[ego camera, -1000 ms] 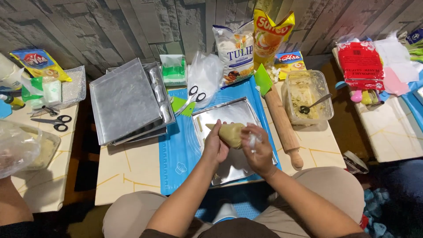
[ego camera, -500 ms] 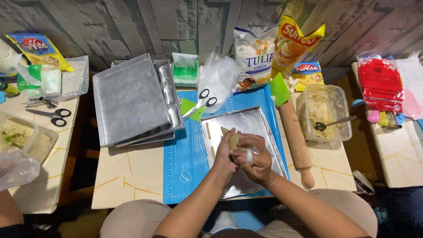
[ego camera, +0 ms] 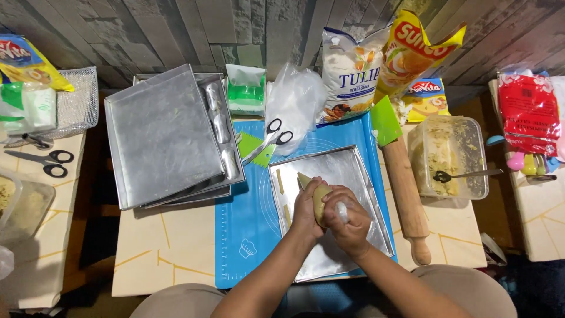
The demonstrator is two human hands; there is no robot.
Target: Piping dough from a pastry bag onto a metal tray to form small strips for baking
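My left hand and right hand both clasp a pale yellow dough lump, held above the shallow rectangular metal tray on the blue silicone mat. A wooden rolling pin lies just right of the tray.

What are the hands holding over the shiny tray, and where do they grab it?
A pale yellow lump of dough, cupped between the left hand and right hand at its sides, above the silver metal tray.
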